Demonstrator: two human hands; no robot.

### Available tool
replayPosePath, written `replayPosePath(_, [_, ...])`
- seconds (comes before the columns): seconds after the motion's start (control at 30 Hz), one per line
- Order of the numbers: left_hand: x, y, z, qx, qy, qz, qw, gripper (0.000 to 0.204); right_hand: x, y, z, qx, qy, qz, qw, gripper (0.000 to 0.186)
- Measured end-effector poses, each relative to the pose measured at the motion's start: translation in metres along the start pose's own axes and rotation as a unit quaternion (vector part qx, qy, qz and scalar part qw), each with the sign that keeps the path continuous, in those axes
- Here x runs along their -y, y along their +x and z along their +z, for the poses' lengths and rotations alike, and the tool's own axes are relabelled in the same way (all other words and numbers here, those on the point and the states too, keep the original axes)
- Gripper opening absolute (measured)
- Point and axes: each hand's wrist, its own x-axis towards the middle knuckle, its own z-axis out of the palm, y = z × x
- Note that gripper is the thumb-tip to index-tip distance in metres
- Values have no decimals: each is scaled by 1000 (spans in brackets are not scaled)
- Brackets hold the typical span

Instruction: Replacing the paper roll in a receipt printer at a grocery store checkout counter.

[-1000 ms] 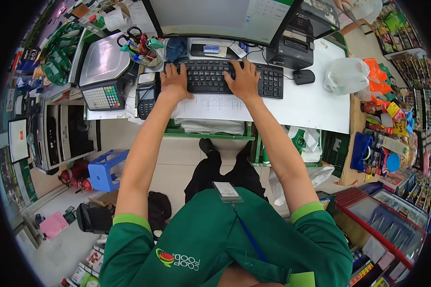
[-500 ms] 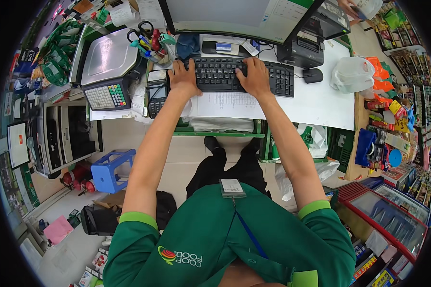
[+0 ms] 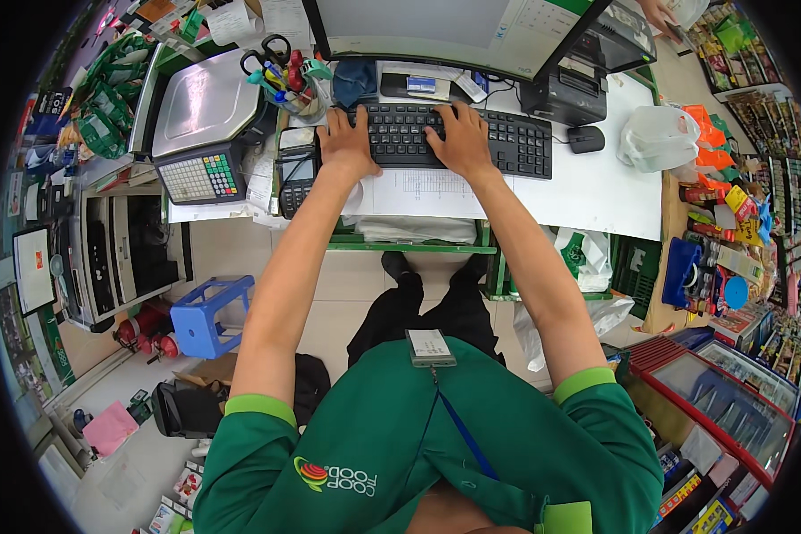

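Both left grip (image 3: 348, 148) and right grip (image 3: 464, 142), fingers apart, rest on the black keyboard (image 3: 402, 135) running left-right beneath them, its number pad (image 3: 527, 149) nearer the right grip.

Left hand (image 3: 345, 144) and right hand (image 3: 463, 144) spread palm-down at the keyboard (image 3: 405, 138).
The left covers the keyboard's left end, fingers apart, thumb angled rightward by its near edge; the right sits over its middle, fingers slightly bent, thumb reaching left across keys. Both wrists lie just off its near side, and the bare left forearm (image 3: 301, 245) and right forearm (image 3: 529, 245) slant inward toward it.
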Motion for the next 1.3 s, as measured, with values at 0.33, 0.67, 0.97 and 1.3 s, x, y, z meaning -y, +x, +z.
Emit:
replayPosePath(0.33, [-2, 2, -1, 14, -17, -12, 1000, 136, -2, -7, 4, -23, 8, -6, 1000, 48])
replayPosePath(0.67, [-2, 1, 0, 9, -6, -7, 1000, 136, -13, -23, -2, -51, -39, 91, 994, 62])
replayPosePath(0.97, [-1, 1, 1, -8, -10, -2, 1000, 139, -18, -24, -14, -56, -88, 41, 994, 62])
replayPosePath(1.3, [-1, -3, 3, -11, -9, -5, 1000, 133, -30, -23, -13, -133, -24, -15, 991, 40])
